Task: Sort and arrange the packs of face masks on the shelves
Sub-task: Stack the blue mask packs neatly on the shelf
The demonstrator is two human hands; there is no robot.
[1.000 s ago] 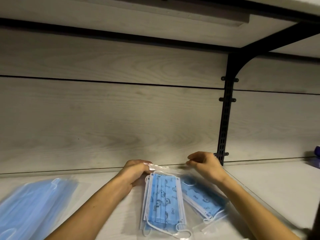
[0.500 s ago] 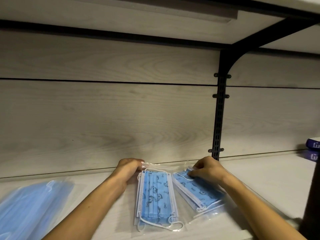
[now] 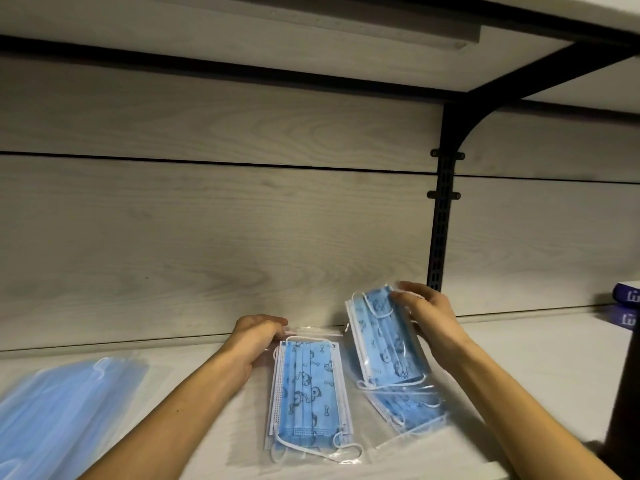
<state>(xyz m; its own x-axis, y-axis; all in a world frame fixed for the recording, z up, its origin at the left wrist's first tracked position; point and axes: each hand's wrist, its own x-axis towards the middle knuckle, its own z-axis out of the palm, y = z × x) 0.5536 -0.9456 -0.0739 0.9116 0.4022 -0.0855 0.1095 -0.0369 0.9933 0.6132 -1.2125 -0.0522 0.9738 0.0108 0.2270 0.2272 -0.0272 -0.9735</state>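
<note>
A clear pack of blue patterned face masks (image 3: pixel 308 393) lies flat on the pale shelf (image 3: pixel 540 368). My left hand (image 3: pixel 254 339) grips its top left corner. To its right, my right hand (image 3: pixel 424 311) holds a second pack of blue patterned masks (image 3: pixel 382 337) by its top edge, lifted and tilted above the shelf. Beneath that one, another pack (image 3: pixel 412 412) lies flat, partly hidden. A blurred pile of plain blue mask packs (image 3: pixel 65 407) rests at the left.
A wood-grain back panel (image 3: pixel 225 237) closes the rear. A black slotted upright and bracket (image 3: pixel 441 216) stands just behind my right hand. Dark blue boxes (image 3: pixel 627 308) sit at the far right. An upper shelf (image 3: pixel 311 39) hangs overhead.
My right hand has lifted the right-hand pack off the shelf and tilted it up, uncovering another pack below. My left hand stays on the middle pack's top corner.
</note>
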